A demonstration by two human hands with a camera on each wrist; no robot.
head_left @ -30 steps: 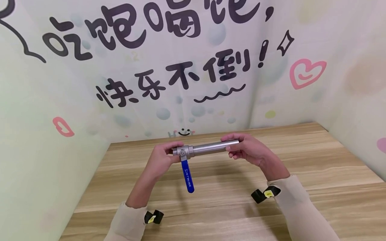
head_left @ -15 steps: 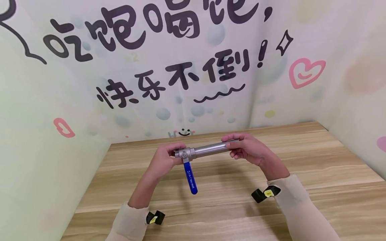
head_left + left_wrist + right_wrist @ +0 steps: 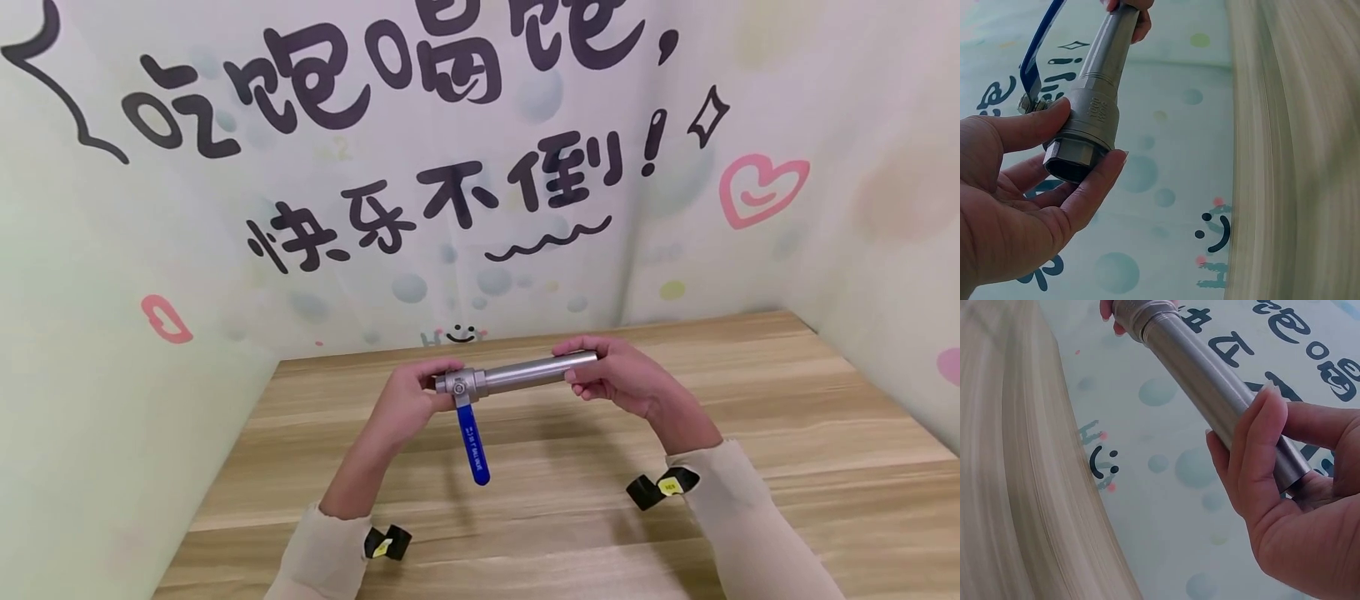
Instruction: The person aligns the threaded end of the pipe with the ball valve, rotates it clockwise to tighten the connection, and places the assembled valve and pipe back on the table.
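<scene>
A steel ball valve (image 3: 462,382) with a blue lever handle (image 3: 473,443) is joined to a straight steel pipe (image 3: 534,372). Both hands hold the assembly above the table, the pipe side slightly higher in the head view. My left hand (image 3: 405,402) grips the valve's outer end between thumb and fingers; its open hexagonal mouth (image 3: 1070,164) faces the palm in the left wrist view. My right hand (image 3: 621,372) grips the pipe's far end, fingers wrapped round the tube (image 3: 1200,378) in the right wrist view. In the head view the lever hangs down toward the table's front.
Beneath the hands lies a wood-grain table (image 3: 555,517). A white cloth backdrop (image 3: 360,308) with black lettering stands behind it and along both sides. Black wrist cameras (image 3: 387,542) are strapped over the pale sleeves (image 3: 318,542).
The valve and left hand have shifted slightly right over the second, the lever swinging a little with them. The right hand's fingers have moved slightly on the pipe. The head view has tilted a little.
</scene>
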